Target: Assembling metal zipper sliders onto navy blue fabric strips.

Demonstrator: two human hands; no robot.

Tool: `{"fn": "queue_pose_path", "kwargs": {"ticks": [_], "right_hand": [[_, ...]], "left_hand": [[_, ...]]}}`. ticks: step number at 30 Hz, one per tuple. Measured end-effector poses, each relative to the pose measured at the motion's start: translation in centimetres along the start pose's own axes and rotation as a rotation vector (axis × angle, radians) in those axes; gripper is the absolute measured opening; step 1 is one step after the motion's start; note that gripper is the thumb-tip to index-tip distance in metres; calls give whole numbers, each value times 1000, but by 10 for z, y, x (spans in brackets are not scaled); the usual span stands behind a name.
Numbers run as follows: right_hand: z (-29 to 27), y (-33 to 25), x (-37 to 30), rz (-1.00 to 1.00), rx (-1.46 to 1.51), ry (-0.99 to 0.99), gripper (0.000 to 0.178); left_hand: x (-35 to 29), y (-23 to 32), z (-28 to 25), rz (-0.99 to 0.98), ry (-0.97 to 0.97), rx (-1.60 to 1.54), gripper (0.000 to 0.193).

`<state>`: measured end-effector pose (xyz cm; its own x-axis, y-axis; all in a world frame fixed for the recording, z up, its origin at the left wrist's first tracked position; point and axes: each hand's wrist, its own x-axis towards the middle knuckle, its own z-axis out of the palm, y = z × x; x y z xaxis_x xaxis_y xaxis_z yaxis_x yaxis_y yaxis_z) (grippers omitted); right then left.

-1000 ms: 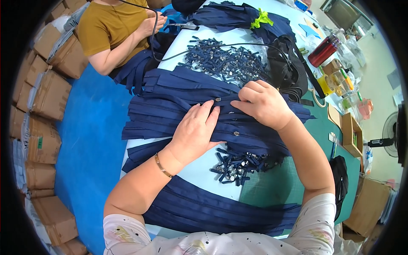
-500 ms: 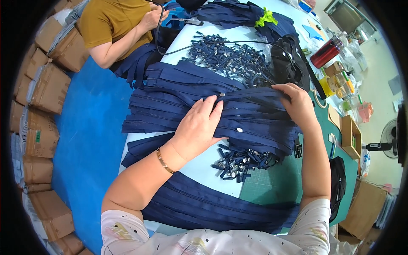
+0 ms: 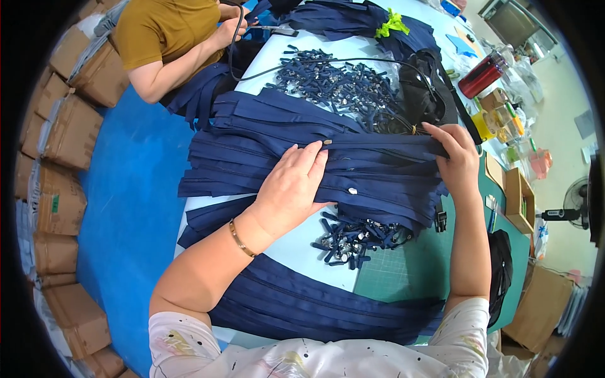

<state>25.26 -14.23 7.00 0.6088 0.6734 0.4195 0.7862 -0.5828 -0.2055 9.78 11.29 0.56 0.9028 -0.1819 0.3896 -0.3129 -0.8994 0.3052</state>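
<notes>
Navy zipper strips lie side by side across the table in front of me. My left hand rests on them with fingers stretched out. Its fingertips are by a small metal slider on the upper strip, and the thumb points right along the lower strips. At the right end, my right hand pinches the end of that upper zipper strip between thumb and fingers. A second pale metal slider shows lower on the bundle.
Loose navy zipper pulls with metal parts form a large pile beyond and a smaller pile nearer me. More strips lie close to me on a green cutting mat. A co-worker works at far left. A black cable crosses the table.
My right hand has slid right along the upper strip, toward its end, and that strip now lies straighter. My left hand stays nearly in place.
</notes>
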Motion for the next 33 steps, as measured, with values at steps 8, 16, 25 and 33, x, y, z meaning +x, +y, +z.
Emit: {"fn": "queue_pose_path", "kwargs": {"ticks": [8, 16, 25, 33], "right_hand": [[-15, 13, -15, -21, -243, -264, 42], [-7, -34, 25, -11, 252, -146, 24], [45, -52, 36, -78, 200, -235, 13], [86, -39, 68, 87, -1, -297, 24]], "left_hand": [[-4, -4, 3, 20, 13, 40, 80], [-2, -3, 5, 0, 31, -47, 80], [0, -1, 2, 11, -1, -1, 88], [3, -2, -2, 38, 31, 33, 79]]}}
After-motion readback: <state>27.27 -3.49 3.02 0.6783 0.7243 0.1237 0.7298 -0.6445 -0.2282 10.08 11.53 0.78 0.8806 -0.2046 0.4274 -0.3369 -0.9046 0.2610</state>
